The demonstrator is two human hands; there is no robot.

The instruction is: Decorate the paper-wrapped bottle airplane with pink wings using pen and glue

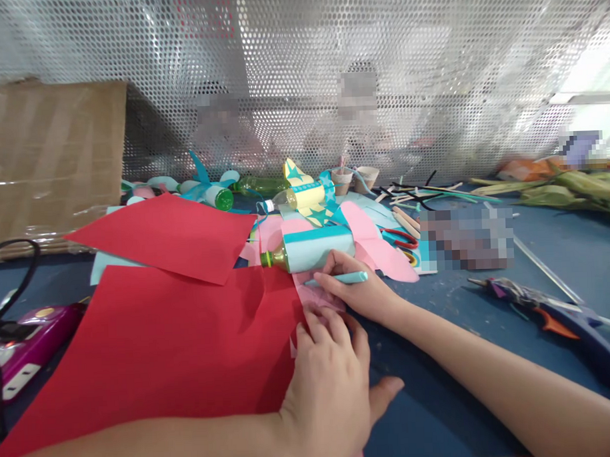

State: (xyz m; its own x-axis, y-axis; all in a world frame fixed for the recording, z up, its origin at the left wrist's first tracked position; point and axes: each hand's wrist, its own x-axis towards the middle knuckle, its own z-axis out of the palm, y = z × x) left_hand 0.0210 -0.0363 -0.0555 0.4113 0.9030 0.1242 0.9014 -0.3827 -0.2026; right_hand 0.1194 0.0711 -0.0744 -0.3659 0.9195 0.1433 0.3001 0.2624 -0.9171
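Observation:
My right hand [354, 290] pinches a light blue marker pen [355, 277], its tip pointing left over a piece of pink paper [321, 296]. Just in front, my left hand [332, 371] lies with fingers spread on the pink paper and the edge of a large red sheet [199, 345]. Behind the pen rests a green-necked bottle wrapped in light blue paper [318, 248], lying on its side. Pink rounded paper shapes [393, 259] lie to its right. Another red sheet [165, 235] overlaps the large one. What is under my left palm is hidden.
A glue gun [553, 323] lies at right, near red-handled scissors [403, 238]. A purple power strip [43, 341] and cardboard [52, 164] are at left. Further back are a yellow-wrapped bottle [308, 196], a blue-finned bottle [211, 193], paper cups [367, 179] and a perforated metal panel [289, 76].

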